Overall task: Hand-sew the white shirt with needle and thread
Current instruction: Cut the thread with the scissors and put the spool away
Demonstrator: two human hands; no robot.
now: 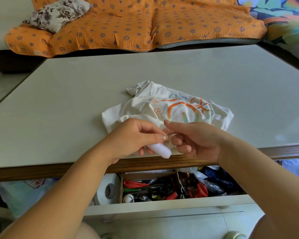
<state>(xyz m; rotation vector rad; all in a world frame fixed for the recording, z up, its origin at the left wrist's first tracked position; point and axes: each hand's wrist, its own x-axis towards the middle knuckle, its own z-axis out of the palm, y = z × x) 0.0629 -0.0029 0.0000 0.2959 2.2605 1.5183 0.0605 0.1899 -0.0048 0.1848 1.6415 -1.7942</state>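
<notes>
A crumpled white shirt (pixel 162 107) with orange and green print lies on the table near its front edge. In front of it, my left hand (pixel 136 137) grips a white thread spool (pixel 160 149) in its lower fingers, thumb and forefinger pinched together above it. My right hand (pixel 193 140) is close beside it, pinching a thin white thread (pixel 169 133) that runs between the two hands. A faint strand also rises over the shirt. I cannot make out a needle.
The pale table (pixel 76 104) has a wooden front edge. Below it an open drawer (pixel 162 187) holds scissors, red items, a bell and a tape roll. An orange patterned couch (pixel 128 23) with a floral cushion (pixel 59 12) stands behind the table.
</notes>
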